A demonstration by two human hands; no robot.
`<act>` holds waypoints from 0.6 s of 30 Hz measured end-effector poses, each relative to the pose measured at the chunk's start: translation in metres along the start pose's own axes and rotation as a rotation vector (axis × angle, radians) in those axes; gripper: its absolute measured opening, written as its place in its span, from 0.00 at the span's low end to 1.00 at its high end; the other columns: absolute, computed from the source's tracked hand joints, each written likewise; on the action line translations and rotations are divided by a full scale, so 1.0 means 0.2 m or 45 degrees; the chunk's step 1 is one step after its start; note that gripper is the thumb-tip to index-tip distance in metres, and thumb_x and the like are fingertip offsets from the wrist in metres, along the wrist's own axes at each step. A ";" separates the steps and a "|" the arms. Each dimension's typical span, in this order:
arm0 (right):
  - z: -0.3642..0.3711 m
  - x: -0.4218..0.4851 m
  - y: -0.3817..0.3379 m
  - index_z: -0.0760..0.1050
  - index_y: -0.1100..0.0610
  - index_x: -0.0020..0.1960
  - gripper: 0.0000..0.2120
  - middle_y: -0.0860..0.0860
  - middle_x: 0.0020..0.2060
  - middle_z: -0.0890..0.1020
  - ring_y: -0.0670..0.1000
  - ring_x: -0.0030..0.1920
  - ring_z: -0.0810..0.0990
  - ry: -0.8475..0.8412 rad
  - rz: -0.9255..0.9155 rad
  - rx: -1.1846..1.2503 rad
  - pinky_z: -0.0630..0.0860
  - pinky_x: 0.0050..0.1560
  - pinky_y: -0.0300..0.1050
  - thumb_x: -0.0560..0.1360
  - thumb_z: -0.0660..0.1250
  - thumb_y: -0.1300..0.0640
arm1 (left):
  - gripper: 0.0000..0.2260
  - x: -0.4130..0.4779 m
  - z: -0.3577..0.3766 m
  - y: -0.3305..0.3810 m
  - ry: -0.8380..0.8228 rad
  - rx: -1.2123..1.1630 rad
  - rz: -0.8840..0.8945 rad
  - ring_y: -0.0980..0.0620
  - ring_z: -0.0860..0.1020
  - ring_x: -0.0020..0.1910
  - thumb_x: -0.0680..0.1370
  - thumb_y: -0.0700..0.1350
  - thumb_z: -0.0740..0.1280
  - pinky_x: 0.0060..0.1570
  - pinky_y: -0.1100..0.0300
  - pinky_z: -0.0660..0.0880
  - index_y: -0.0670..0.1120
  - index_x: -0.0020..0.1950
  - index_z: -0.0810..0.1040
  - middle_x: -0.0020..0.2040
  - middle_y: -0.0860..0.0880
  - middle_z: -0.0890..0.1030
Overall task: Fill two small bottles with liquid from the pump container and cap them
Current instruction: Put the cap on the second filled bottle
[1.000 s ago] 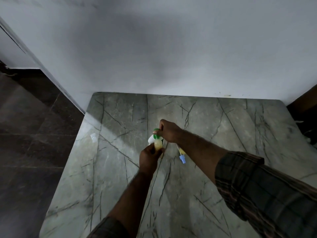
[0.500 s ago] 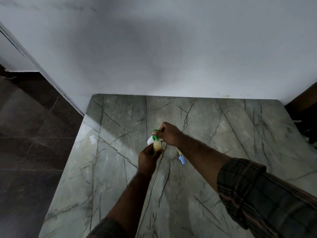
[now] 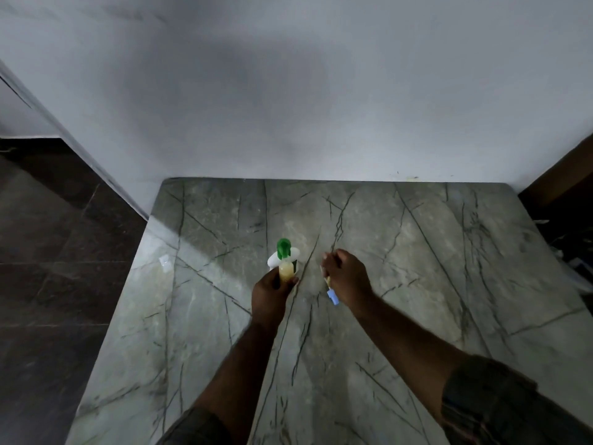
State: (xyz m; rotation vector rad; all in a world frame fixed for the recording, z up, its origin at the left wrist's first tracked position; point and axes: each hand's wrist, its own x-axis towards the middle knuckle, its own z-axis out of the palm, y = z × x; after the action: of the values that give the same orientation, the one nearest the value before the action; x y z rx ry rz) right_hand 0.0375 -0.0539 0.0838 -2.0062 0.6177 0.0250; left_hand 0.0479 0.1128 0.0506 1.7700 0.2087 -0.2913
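Note:
My left hand grips a small bottle of yellowish liquid and holds it upright against the pump container. The container is white with a green pump head, and the bottle's mouth sits just under the spout. My right hand is off the pump, to its right, with fingers curled downward. It hovers over a second small bottle with a blue cap, which lies on the marble table. The hand hides most of this bottle, and I cannot see whether the fingers touch it.
A small pale scrap lies near the table's left edge. Dark floor tiles drop away on the left. A white wall closes the back. Dark clutter sits past the right edge.
My right hand has left the green pump head and moved right and down over the lying blue-capped bottle. My left hand still holds its bottle at the spout.

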 end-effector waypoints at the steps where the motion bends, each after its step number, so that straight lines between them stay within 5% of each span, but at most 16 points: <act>1: -0.01 -0.03 0.07 0.73 0.52 0.37 0.14 0.46 0.30 0.78 0.45 0.31 0.76 0.091 0.011 -0.022 0.67 0.31 0.32 0.80 0.63 0.49 | 0.14 0.00 0.00 0.00 -0.002 -0.002 0.004 0.49 0.84 0.54 0.75 0.44 0.74 0.60 0.43 0.79 0.46 0.61 0.83 0.51 0.49 0.87; 6: 0.01 -0.11 0.38 0.75 0.56 0.45 0.10 0.51 0.38 0.80 0.56 0.43 0.81 0.347 0.262 -0.021 0.69 0.41 0.42 0.80 0.64 0.51 | 0.14 0.00 -0.01 0.00 -0.010 -0.037 0.001 0.51 0.84 0.53 0.75 0.44 0.75 0.60 0.46 0.80 0.46 0.60 0.83 0.50 0.49 0.87; 10: 0.06 -0.09 0.46 0.76 0.56 0.49 0.06 0.50 0.42 0.80 0.54 0.45 0.80 0.264 0.292 -0.099 0.68 0.41 0.41 0.77 0.67 0.53 | 0.14 0.00 -0.01 0.00 -0.006 -0.022 0.003 0.50 0.84 0.52 0.75 0.44 0.75 0.58 0.46 0.81 0.46 0.60 0.83 0.49 0.49 0.87; 18: 0.20 -0.02 0.48 0.78 0.59 0.55 0.16 0.58 0.51 0.81 0.59 0.52 0.80 0.132 0.288 -0.196 0.71 0.45 0.45 0.76 0.70 0.47 | 0.15 0.00 -0.01 -0.01 -0.027 -0.006 0.009 0.52 0.84 0.53 0.76 0.44 0.74 0.59 0.49 0.81 0.46 0.62 0.82 0.51 0.50 0.87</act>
State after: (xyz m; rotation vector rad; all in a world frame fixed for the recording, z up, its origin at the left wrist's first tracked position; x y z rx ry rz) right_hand 0.0017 -0.0559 -0.0143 -2.0857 0.9317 0.1081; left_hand 0.0484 0.1152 0.0496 1.7619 0.1876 -0.3043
